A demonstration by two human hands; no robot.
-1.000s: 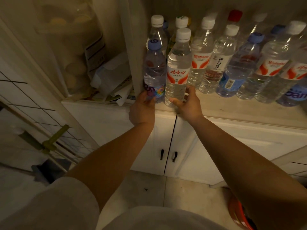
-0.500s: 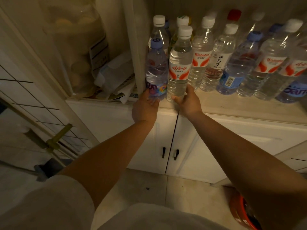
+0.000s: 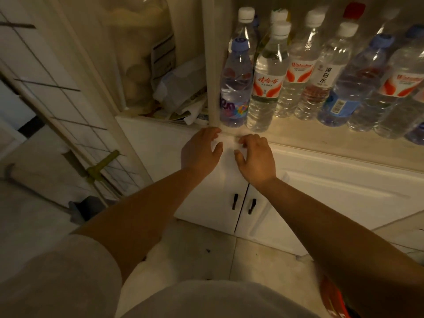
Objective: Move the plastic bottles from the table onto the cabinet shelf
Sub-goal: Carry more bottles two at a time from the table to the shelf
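Water bottles [image 3: 266,88] standing in rows on cabinet shelf [image 3: 321,143] (right of post [image 3: 212,65]); jar [image 3: 142,53] sitting left; double doors [image 3: 241,203] hanging below.

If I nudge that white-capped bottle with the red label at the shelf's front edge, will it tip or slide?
Probably tip rather than slide: the red-label bottle is tall and narrow, standing upright near the shelf edge. It looks full of clear water, so likely heavy for its size. The blue-capped bottle close beside it may brace it leftward. Its ribbed lower body should grip well.
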